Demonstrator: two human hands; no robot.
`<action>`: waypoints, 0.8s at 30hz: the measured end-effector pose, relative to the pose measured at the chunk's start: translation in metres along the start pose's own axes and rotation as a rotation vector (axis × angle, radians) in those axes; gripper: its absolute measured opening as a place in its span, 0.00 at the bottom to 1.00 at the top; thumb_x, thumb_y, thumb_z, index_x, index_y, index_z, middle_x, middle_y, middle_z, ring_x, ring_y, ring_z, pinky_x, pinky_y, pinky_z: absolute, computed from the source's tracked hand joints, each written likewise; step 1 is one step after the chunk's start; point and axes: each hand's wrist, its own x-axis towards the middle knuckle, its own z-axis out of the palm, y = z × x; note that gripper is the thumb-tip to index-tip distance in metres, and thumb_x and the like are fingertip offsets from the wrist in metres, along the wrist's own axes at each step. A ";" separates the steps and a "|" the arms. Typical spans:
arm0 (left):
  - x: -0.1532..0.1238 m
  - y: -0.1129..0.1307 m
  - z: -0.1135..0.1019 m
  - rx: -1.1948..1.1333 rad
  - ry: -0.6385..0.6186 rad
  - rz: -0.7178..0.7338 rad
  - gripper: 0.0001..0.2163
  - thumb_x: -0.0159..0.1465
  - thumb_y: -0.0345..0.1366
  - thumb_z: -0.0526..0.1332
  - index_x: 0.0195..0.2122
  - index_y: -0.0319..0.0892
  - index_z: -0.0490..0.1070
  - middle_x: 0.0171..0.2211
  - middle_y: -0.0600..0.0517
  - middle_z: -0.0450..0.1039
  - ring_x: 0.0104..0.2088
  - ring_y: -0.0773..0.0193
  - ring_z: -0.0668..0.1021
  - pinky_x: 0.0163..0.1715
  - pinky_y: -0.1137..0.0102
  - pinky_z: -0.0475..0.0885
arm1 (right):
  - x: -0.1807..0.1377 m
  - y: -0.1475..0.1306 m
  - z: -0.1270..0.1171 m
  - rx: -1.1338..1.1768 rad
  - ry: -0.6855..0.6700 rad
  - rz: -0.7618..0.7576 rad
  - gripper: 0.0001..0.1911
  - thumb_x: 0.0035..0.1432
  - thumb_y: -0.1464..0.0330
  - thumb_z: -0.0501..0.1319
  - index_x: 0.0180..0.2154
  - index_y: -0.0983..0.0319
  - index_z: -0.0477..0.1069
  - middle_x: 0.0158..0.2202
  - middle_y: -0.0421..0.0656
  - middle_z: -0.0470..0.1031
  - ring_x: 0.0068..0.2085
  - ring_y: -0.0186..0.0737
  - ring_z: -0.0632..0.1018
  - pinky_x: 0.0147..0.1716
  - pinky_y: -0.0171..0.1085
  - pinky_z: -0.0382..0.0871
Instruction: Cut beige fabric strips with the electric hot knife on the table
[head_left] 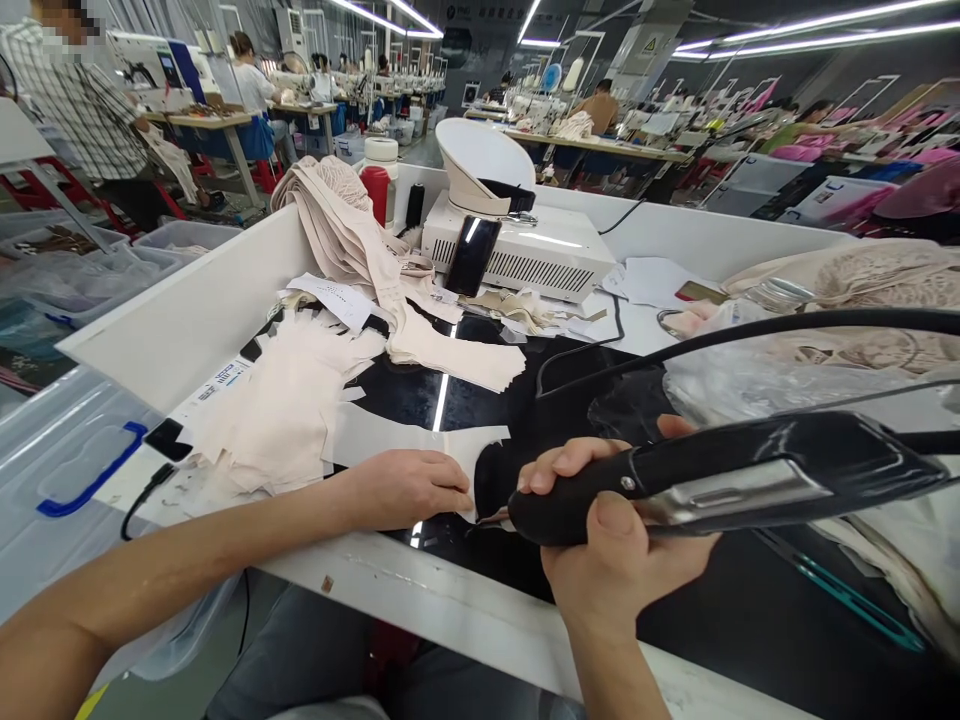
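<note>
A black corded handheld power tool (592, 500) with a metal lever along its side is gripped in my right hand (607, 560), thumb and fingers wrapped round it. Its narrow tip points left, close to the edge of a pale fabric piece (397, 440) lying on the black glossy surface (495, 570). My left hand (409, 487) rests on this piece, fingers together and curled over its right end; the fingertips are partly hidden. Left of it lies a loose pile of similar cream fabric pieces (285, 390). Another cream stack (457, 350) sits just beyond.
A white vented box (555, 255) carries a white visor, with a phone (472, 255) leaning in front. Folded beige fabric (337, 220) hangs over the left side wall. A thick cable (750, 335) arches across the right. Teal tweezers (855, 595) lie near plastic bags. People work at sewing tables behind.
</note>
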 end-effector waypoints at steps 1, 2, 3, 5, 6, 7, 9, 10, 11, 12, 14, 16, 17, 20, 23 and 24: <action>0.000 0.000 0.000 -0.002 0.000 -0.001 0.12 0.71 0.22 0.55 0.45 0.40 0.77 0.43 0.48 0.79 0.48 0.61 0.80 0.50 0.70 0.76 | 0.001 0.000 0.000 -0.006 0.009 -0.010 0.26 0.52 0.65 0.70 0.52 0.53 0.66 0.28 0.34 0.75 0.21 0.36 0.72 0.19 0.38 0.70; 0.000 0.000 0.001 -0.004 0.001 -0.003 0.12 0.71 0.22 0.55 0.45 0.40 0.77 0.43 0.48 0.79 0.48 0.61 0.80 0.50 0.70 0.76 | 0.001 -0.001 0.000 -0.012 0.018 -0.021 0.26 0.52 0.64 0.70 0.52 0.53 0.67 0.28 0.34 0.74 0.21 0.36 0.72 0.19 0.38 0.70; -0.001 0.000 0.001 -0.008 -0.001 -0.006 0.12 0.71 0.22 0.55 0.45 0.40 0.77 0.43 0.48 0.79 0.48 0.62 0.80 0.50 0.70 0.76 | 0.002 -0.001 0.001 -0.017 0.029 -0.028 0.26 0.52 0.64 0.70 0.52 0.53 0.67 0.28 0.34 0.74 0.21 0.36 0.72 0.19 0.38 0.70; -0.001 0.000 0.002 -0.014 -0.004 -0.015 0.12 0.71 0.22 0.55 0.45 0.41 0.77 0.43 0.48 0.79 0.48 0.62 0.80 0.50 0.71 0.75 | 0.003 -0.001 0.002 -0.015 0.043 -0.029 0.26 0.52 0.64 0.70 0.52 0.52 0.67 0.28 0.34 0.74 0.21 0.36 0.72 0.19 0.37 0.69; -0.001 0.000 0.002 -0.018 -0.005 -0.018 0.12 0.71 0.23 0.54 0.45 0.41 0.77 0.43 0.48 0.79 0.48 0.62 0.80 0.50 0.71 0.75 | 0.004 0.000 0.003 -0.008 0.046 -0.024 0.26 0.52 0.63 0.71 0.52 0.53 0.67 0.28 0.34 0.74 0.22 0.36 0.72 0.19 0.37 0.69; -0.001 0.000 0.002 -0.021 -0.005 -0.020 0.12 0.72 0.23 0.54 0.45 0.41 0.76 0.43 0.48 0.79 0.48 0.62 0.80 0.50 0.72 0.75 | 0.004 0.000 0.004 -0.001 0.049 -0.019 0.26 0.52 0.63 0.71 0.52 0.53 0.67 0.28 0.34 0.74 0.22 0.36 0.72 0.19 0.37 0.69; -0.001 0.000 0.001 -0.028 0.002 -0.018 0.12 0.72 0.23 0.54 0.45 0.40 0.76 0.43 0.48 0.79 0.48 0.62 0.80 0.50 0.72 0.75 | 0.003 0.001 0.005 0.006 0.043 -0.013 0.27 0.53 0.63 0.71 0.53 0.53 0.66 0.28 0.34 0.74 0.22 0.36 0.72 0.19 0.37 0.70; -0.001 0.000 0.001 -0.032 0.009 -0.014 0.12 0.72 0.23 0.53 0.45 0.40 0.76 0.43 0.48 0.79 0.48 0.62 0.80 0.50 0.71 0.75 | 0.003 0.002 0.005 0.006 0.034 -0.012 0.27 0.53 0.63 0.70 0.53 0.53 0.66 0.28 0.34 0.75 0.22 0.35 0.72 0.19 0.37 0.70; -0.001 0.000 0.001 -0.037 0.014 -0.010 0.12 0.73 0.23 0.53 0.45 0.39 0.76 0.43 0.49 0.79 0.47 0.62 0.80 0.50 0.71 0.75 | 0.003 0.003 0.005 0.006 0.025 -0.011 0.27 0.54 0.64 0.70 0.54 0.53 0.66 0.29 0.34 0.75 0.22 0.35 0.72 0.19 0.37 0.71; 0.000 0.000 0.001 -0.040 0.019 -0.007 0.12 0.73 0.23 0.53 0.45 0.39 0.77 0.43 0.49 0.79 0.47 0.62 0.80 0.49 0.71 0.75 | 0.002 0.004 0.005 0.007 0.016 -0.012 0.26 0.54 0.64 0.70 0.54 0.53 0.66 0.29 0.34 0.75 0.22 0.35 0.72 0.19 0.37 0.71; 0.000 0.000 0.000 -0.047 0.021 -0.005 0.13 0.73 0.23 0.52 0.45 0.39 0.77 0.43 0.49 0.79 0.47 0.62 0.80 0.49 0.71 0.75 | 0.002 0.005 0.004 0.018 -0.002 -0.012 0.26 0.55 0.65 0.70 0.54 0.52 0.66 0.29 0.34 0.75 0.22 0.35 0.73 0.20 0.37 0.72; 0.000 0.000 0.000 -0.052 0.018 -0.010 0.14 0.74 0.24 0.51 0.45 0.39 0.77 0.42 0.49 0.79 0.47 0.62 0.79 0.50 0.71 0.74 | 0.001 0.006 0.003 0.029 -0.009 -0.009 0.25 0.56 0.66 0.69 0.54 0.52 0.66 0.29 0.34 0.75 0.23 0.35 0.74 0.21 0.37 0.72; 0.000 0.000 0.000 -0.054 0.019 -0.011 0.14 0.74 0.24 0.51 0.45 0.39 0.77 0.42 0.49 0.79 0.47 0.62 0.79 0.50 0.71 0.74 | 0.001 0.006 0.003 0.033 -0.014 -0.009 0.25 0.56 0.66 0.69 0.54 0.52 0.66 0.30 0.34 0.75 0.23 0.35 0.74 0.22 0.37 0.73; 0.000 0.001 0.001 -0.055 0.025 -0.011 0.13 0.74 0.25 0.52 0.45 0.39 0.77 0.42 0.49 0.79 0.47 0.62 0.79 0.50 0.71 0.74 | 0.000 0.006 0.002 0.028 -0.022 -0.011 0.25 0.56 0.66 0.69 0.54 0.52 0.67 0.30 0.34 0.76 0.23 0.35 0.74 0.22 0.37 0.73; 0.000 0.001 0.001 -0.047 0.026 -0.010 0.13 0.74 0.24 0.51 0.44 0.39 0.77 0.42 0.49 0.79 0.47 0.63 0.80 0.50 0.72 0.74 | -0.001 0.006 0.003 -0.003 -0.020 -0.016 0.24 0.57 0.66 0.69 0.54 0.52 0.66 0.30 0.34 0.76 0.23 0.35 0.74 0.22 0.38 0.73; 0.000 0.001 0.001 -0.044 0.026 -0.012 0.13 0.74 0.24 0.51 0.44 0.40 0.77 0.42 0.49 0.79 0.47 0.63 0.80 0.49 0.72 0.74 | -0.001 0.005 0.003 -0.010 -0.015 -0.015 0.24 0.58 0.66 0.69 0.54 0.51 0.67 0.30 0.34 0.76 0.23 0.35 0.74 0.22 0.38 0.73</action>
